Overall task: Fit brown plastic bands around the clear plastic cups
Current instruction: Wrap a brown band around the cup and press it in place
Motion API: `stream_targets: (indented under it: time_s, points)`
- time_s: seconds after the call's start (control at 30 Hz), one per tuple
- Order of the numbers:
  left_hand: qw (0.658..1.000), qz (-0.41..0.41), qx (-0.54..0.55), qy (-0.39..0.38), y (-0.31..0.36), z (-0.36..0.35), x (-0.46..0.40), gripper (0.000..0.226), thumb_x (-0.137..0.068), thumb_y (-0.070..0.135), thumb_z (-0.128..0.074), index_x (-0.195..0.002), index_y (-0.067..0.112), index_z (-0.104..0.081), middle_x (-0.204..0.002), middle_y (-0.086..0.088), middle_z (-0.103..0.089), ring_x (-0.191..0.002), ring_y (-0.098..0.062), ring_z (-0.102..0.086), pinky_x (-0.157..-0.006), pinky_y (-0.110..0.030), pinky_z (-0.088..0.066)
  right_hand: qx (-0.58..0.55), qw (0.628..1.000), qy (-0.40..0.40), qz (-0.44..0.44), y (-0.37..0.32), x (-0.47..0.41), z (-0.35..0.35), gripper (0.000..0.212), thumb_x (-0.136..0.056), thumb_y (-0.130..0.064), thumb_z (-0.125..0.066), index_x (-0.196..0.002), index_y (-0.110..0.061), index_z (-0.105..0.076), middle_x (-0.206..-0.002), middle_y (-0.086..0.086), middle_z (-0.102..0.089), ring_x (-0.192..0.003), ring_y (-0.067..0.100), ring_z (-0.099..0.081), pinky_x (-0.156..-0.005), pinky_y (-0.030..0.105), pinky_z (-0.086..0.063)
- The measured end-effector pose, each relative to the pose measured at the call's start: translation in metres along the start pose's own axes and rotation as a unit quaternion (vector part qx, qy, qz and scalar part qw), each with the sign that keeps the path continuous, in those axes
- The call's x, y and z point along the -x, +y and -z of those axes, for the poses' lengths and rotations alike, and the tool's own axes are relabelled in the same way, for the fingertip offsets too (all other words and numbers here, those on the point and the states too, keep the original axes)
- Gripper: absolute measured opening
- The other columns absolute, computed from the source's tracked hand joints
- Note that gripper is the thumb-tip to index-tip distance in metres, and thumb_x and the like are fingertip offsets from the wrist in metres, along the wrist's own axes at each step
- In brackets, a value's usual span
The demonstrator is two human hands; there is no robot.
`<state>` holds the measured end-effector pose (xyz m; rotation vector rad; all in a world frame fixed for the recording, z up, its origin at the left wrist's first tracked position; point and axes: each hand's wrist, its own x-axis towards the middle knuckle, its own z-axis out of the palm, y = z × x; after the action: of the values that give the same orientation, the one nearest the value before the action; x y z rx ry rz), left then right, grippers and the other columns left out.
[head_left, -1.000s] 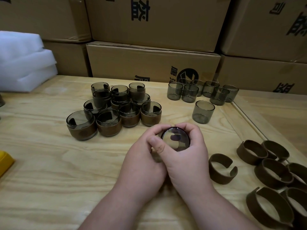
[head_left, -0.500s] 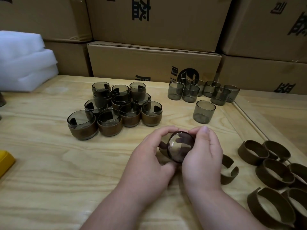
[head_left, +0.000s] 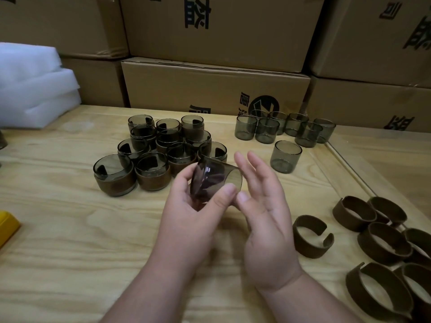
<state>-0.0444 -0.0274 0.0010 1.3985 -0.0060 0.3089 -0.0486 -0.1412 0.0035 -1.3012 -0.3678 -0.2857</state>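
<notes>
My left hand (head_left: 189, 220) grips a smoky clear cup (head_left: 214, 180) tilted on its side, mouth facing right, above the table's middle. A brown band seems to sit under my fingers at the cup's lower end, mostly hidden. My right hand (head_left: 263, 213) is beside the cup with fingers straight and spread, its thumb tip close to the cup's rim. Several banded cups (head_left: 149, 159) cluster behind and left. Several bare cups (head_left: 279, 129) stand at the back right, one (head_left: 285, 156) closer. A loose brown band (head_left: 311, 236) lies right of my right hand.
Several more brown bands (head_left: 382, 236) lie at the right edge of the wooden table (head_left: 70, 241). Cardboard boxes (head_left: 214, 87) stack along the back. White foam sheets (head_left: 35, 87) sit at the back left, a yellow object (head_left: 7, 226) at the left edge.
My right hand has let go of the cup and spread its fingers. The left hand has turned the cup so its mouth faces right and lifted it slightly toward the banded cups.
</notes>
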Motion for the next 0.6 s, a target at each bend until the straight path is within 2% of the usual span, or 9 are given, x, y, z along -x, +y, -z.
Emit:
stream_targets:
  time_s: [0.1, 0.17, 0.27, 0.37, 0.43, 0.5, 0.53, 0.6]
  points:
    - [0.999, -0.003, 0.033, -0.016, 0.0, 0.0012, 0.0003, 0.062, -0.079, 0.028, -0.075, -0.134, 0.008, -0.056, -0.112, -0.005, -0.076, -0.101, -0.013, -0.073, -0.083, -0.023, -0.056, -0.018, 0.999, -0.014, -0.03, -0.0005, -0.0013, -0.0023, 0.06, -0.091, -0.016, -0.052, -0.148, -0.029, -0.043, -0.149, -0.012, -0.056, -0.119, 0.014, -0.068, -0.094, 0.027, -0.056]
    - [0.999, -0.003, 0.039, -0.029, 0.0002, 0.0016, 0.0012, 0.055, -0.082, 0.026, -0.07, -0.13, 0.002, -0.059, -0.103, -0.008, -0.077, -0.094, -0.014, -0.072, -0.079, -0.022, -0.055, -0.028, 0.998, 0.003, -0.051, -0.0004, -0.0039, -0.0015, 0.059, -0.089, -0.023, -0.054, -0.146, -0.034, -0.044, -0.146, -0.017, -0.058, -0.124, 0.016, -0.066, -0.099, 0.028, -0.055]
    - [0.998, 0.0, 0.033, -0.052, 0.0004, 0.0005, 0.0016, 0.055, -0.084, 0.025, -0.075, -0.131, 0.0, -0.058, -0.1, -0.009, -0.076, -0.089, -0.012, -0.071, -0.076, -0.019, -0.054, -0.028, 0.998, 0.022, -0.043, 0.0006, -0.0065, 0.0018, 0.059, -0.088, -0.026, -0.054, -0.146, -0.031, -0.044, -0.149, -0.015, -0.055, -0.129, 0.01, -0.061, -0.099, 0.021, -0.053]
    - [0.997, 0.018, 0.019, -0.068, 0.0007, -0.0014, 0.0016, 0.06, -0.084, 0.028, -0.083, -0.132, 0.002, -0.058, -0.105, -0.005, -0.077, -0.094, -0.009, -0.072, -0.078, -0.019, -0.054, -0.004, 1.0, 0.024, 0.012, 0.0005, -0.0037, -0.0002, 0.058, -0.088, -0.021, -0.06, -0.144, -0.027, -0.044, -0.154, -0.01, -0.049, -0.118, 0.0, -0.065, -0.091, 0.017, -0.054]
    - [0.996, 0.024, -0.009, -0.088, -0.0012, -0.0013, 0.0015, 0.055, -0.083, 0.032, -0.078, -0.129, 0.007, -0.061, -0.106, -0.003, -0.078, -0.096, -0.009, -0.072, -0.079, -0.019, -0.053, 0.019, 0.998, 0.017, 0.055, 0.0014, -0.0005, -0.0018, 0.06, -0.087, -0.025, -0.06, -0.145, -0.025, -0.044, -0.157, -0.012, -0.046, -0.127, 0.009, -0.061, -0.097, 0.03, -0.055]
    - [0.995, 0.026, -0.023, -0.092, -0.0029, -0.0007, 0.0006, 0.055, -0.079, 0.034, -0.077, -0.127, 0.013, -0.063, -0.104, 0.001, -0.078, -0.094, -0.005, -0.072, -0.077, -0.016, -0.052, 0.037, 0.995, 0.002, 0.097, 0.0029, 0.0017, -0.0016, 0.06, -0.088, -0.023, -0.057, -0.146, -0.019, -0.044, -0.161, -0.005, -0.042, -0.136, 0.02, -0.056, -0.105, 0.048, -0.051]
    - [0.995, 0.023, -0.028, -0.089, -0.0033, -0.0005, 0.0003, 0.058, -0.077, 0.038, -0.079, -0.128, 0.014, -0.064, -0.104, 0.002, -0.078, -0.093, -0.004, -0.071, -0.077, -0.016, -0.052, 0.043, 0.993, -0.007, 0.114, 0.0031, 0.0023, -0.0014, 0.058, -0.087, -0.021, -0.057, -0.144, -0.017, -0.045, -0.161, -0.001, -0.042, -0.136, 0.025, -0.056, -0.105, 0.053, -0.051]
    - [0.998, 0.017, -0.034, -0.058, -0.0038, -0.0012, 0.0005, 0.07, -0.069, 0.049, -0.079, -0.13, 0.019, -0.062, -0.107, 0.004, -0.078, -0.098, -0.005, -0.072, -0.083, -0.021, -0.054, 0.055, 0.99, -0.016, 0.132, 0.0018, 0.0025, -0.0021, 0.052, -0.088, -0.019, -0.057, -0.139, -0.021, -0.048, -0.157, 0.001, -0.048, -0.13, 0.029, -0.061, -0.101, 0.053, -0.054]
